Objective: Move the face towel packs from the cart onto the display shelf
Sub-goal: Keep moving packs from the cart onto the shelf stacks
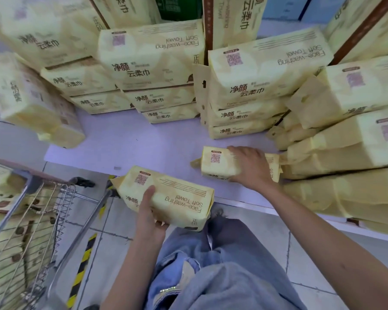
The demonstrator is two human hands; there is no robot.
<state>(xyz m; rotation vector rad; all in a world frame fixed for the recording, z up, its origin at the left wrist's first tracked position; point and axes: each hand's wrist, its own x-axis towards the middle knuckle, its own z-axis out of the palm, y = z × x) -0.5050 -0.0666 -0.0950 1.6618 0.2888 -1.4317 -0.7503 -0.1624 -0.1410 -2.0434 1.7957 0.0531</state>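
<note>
My left hand (148,212) grips a pale yellow face towel pack (177,199) by its near left end, holding it over the front edge of the lilac display shelf (130,142). My right hand (251,167) holds a second yellow pack (215,162) from above; this pack lies on the shelf next to the right-hand pile. The wire cart (31,231) stands at the lower left with more yellow packs inside it.
Stacks of the same packs (152,61) fill the back of the shelf, with a tall leaning pile (345,153) on the right and a tilted pack (29,101) on the left. Grey floor tiles and a black-yellow hazard strip (83,265) lie below. My jeans-clad knee is by the shelf edge.
</note>
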